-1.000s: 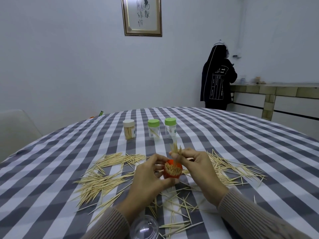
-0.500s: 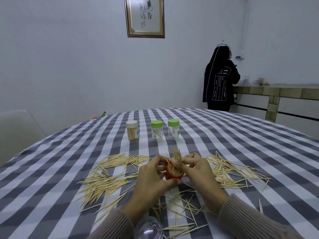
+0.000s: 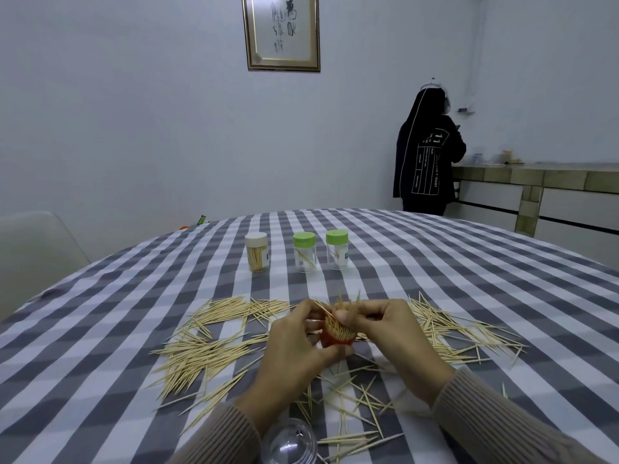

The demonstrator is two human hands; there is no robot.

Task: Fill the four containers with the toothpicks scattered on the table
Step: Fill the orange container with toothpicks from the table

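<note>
My left hand (image 3: 294,343) grips a small orange container (image 3: 335,338) packed with toothpicks, held above the table's middle. My right hand (image 3: 385,326) pinches a small bundle of toothpicks (image 3: 345,301) whose lower ends go into the container's mouth. Loose toothpicks lie in piles to the left (image 3: 207,343), to the right (image 3: 449,329) and near me (image 3: 348,400). Farther back stand three capped containers: a white-lidded one (image 3: 257,252) full of toothpicks and two green-lidded ones (image 3: 304,252) (image 3: 337,249) holding only a few.
A clear plastic dome lid (image 3: 288,442) lies at the near edge between my forearms. The checked tablecloth (image 3: 100,329) covers a round table. A pale chair (image 3: 33,249) stands at the left. A person in a dark hooded top (image 3: 427,155) stands at a counter far right.
My right hand has lowered the pinched bundle from above the orange container down into its mouth. Both hands stay close together around the container.
</note>
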